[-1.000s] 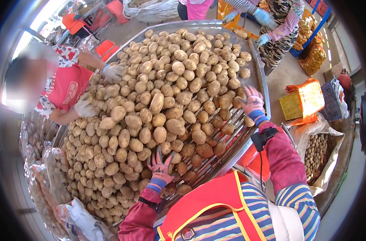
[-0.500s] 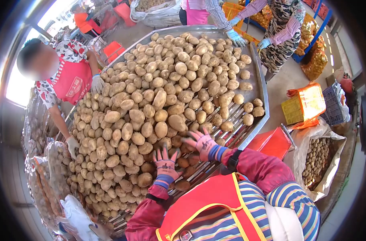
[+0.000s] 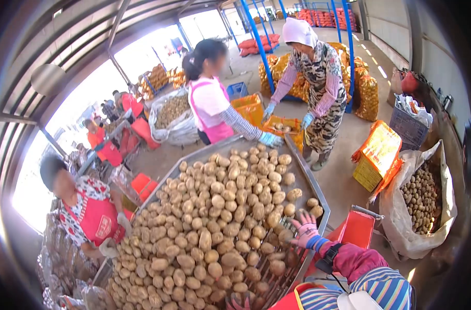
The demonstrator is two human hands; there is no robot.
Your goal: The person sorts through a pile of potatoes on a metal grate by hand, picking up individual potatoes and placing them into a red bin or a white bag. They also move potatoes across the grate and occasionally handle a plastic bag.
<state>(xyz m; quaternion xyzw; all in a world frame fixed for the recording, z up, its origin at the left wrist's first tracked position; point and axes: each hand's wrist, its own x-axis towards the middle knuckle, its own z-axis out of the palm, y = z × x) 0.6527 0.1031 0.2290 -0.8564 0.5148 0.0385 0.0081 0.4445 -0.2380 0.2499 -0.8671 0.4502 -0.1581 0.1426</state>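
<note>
On the metal sorting table (image 3: 312, 182) our right hand (image 3: 306, 230), gloved pink, rests at about four o'clock of the heap, fingers spread and released over a potato (image 3: 284, 236) near the rim, grasping nothing. Our left hand (image 3: 239, 301) barely shows at six o'clock; we cannot tell its grip. We judge the sorting far from done: the potato pile (image 3: 220, 227) covers nearly the whole table, while the sack of potatoes (image 3: 420, 199) at three o'clock already sits partly filled.
</note>
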